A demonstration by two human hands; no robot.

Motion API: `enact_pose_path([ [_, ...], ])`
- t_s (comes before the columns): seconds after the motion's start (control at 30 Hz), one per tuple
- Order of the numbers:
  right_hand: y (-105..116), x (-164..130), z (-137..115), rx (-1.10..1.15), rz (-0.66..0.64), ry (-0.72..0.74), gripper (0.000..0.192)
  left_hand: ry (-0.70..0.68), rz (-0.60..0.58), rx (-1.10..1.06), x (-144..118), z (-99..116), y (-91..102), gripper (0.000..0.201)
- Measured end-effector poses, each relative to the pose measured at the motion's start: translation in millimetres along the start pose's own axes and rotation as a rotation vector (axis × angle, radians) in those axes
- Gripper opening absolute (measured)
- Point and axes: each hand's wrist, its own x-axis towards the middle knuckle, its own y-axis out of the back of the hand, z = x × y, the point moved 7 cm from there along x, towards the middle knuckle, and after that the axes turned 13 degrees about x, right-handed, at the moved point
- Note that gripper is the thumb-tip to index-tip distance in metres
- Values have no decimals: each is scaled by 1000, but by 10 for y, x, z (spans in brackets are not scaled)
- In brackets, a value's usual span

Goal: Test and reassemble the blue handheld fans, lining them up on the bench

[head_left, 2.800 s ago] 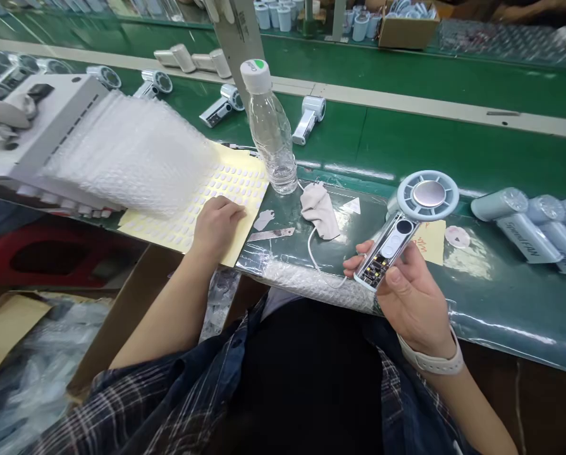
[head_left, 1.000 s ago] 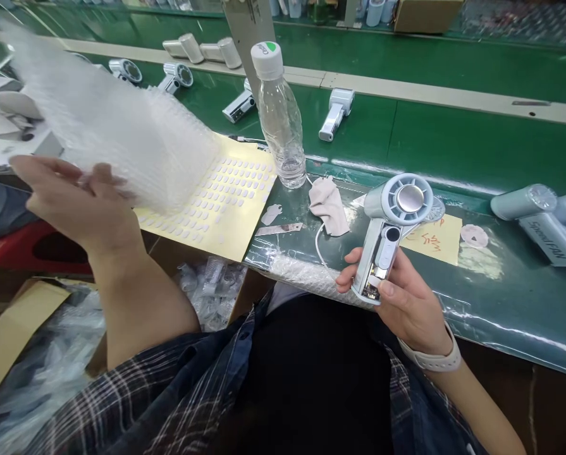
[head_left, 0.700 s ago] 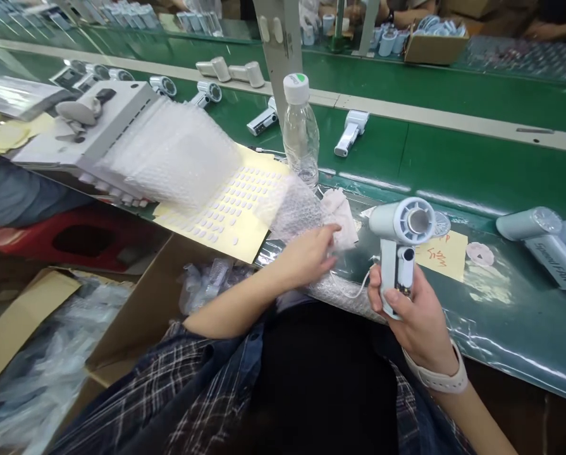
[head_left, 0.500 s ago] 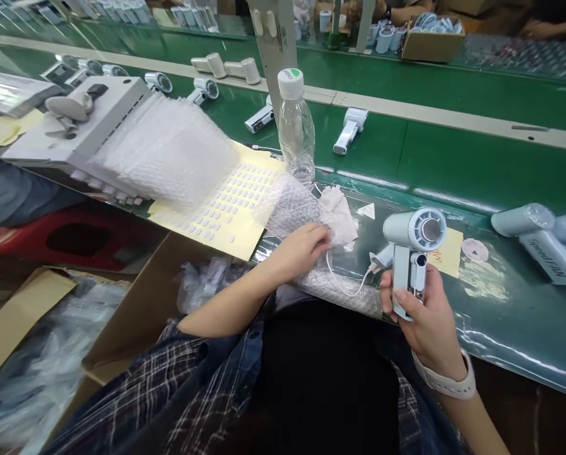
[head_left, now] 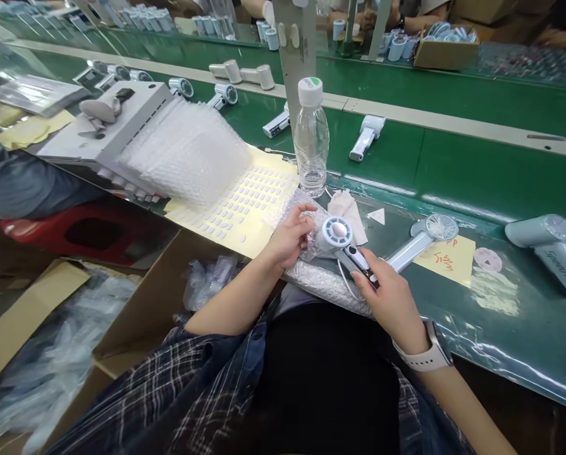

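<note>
- A small pale blue handheld fan with a round head [head_left: 342, 240] is gripped by its handle in the right hand [head_left: 387, 303], whose fingers are closed around it just above the near edge of the bench.
- The fan's round head is set against a clear bubble-wrap bag [head_left: 301, 221], which is pinched by the curled fingers of the left hand [head_left: 289, 237].
- The work is carried out on a green bench top covered with glossy clear film [head_left: 501, 316], on which overhead light is reflected.
- A yellow backing sheet dotted with small white oval stickers [head_left: 245, 202] is laid to the left of the hands, partly overlapped by a stack of white bubble-wrap bags [head_left: 183, 151].
- A clear plastic water bottle with a white cap [head_left: 312, 136] is stood upright just behind the bag, and a crumpled beige cloth [head_left: 349, 208] is seen beside it.
- A second fan [head_left: 420, 240] is laid flat to the right, next to a yellow paper note [head_left: 446, 262].
- Beyond the bench a long green conveyor belt [head_left: 453, 170] is run across the room, with several more fans scattered on it.
- Open brown cardboard boxes [head_left: 135, 316] holding plastic wrapping are placed on the floor at the left.
</note>
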Motion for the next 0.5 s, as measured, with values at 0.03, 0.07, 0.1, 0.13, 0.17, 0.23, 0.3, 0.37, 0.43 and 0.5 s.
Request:
enact_pose_path([
  [0.03, -31, 3, -52, -63, -26, 26, 49, -77, 31, 77, -18, 78, 20, 43],
  [0.07, -59, 2, -107, -130, -43, 51, 49, -176, 51, 196, -54, 175, 14, 39],
  [0.1, -83, -1, -164, -200, -51, 75, 48, -300, 40, 358, -115, 288, -38, 35],
  [0.13, -103, -4, -220, -263, -54, 98, 47, -450, -13, 557, -204, 401, -148, 32],
  [0.17, -114, -5, -271, -309, -49, 122, 45, -620, -98, 776, -325, 494, -300, 30],
  [0.23, -96, 15, -343, -312, -29, 152, 45, -970, -283, 1177, -623, 585, -607, 34],
  [0.3, 31, 73, -326, -163, 51, 87, 44, -1221, -325, 1433, -860, 648, -759, 40],
  [0.37, 199, 137, -212, 157, 131, -108, 48, -1290, -226, 1556, -963, 764, -771, 44],
  [0.43, 238, 168, -171, 609, 64, -305, 55, -1253, -144, 1526, -1015, 917, -705, 42],
  [0.5, 198, 166, -360, 997, -151, -366, 63, -1162, -99, 1336, -1046, 1103, -560, 40],
])
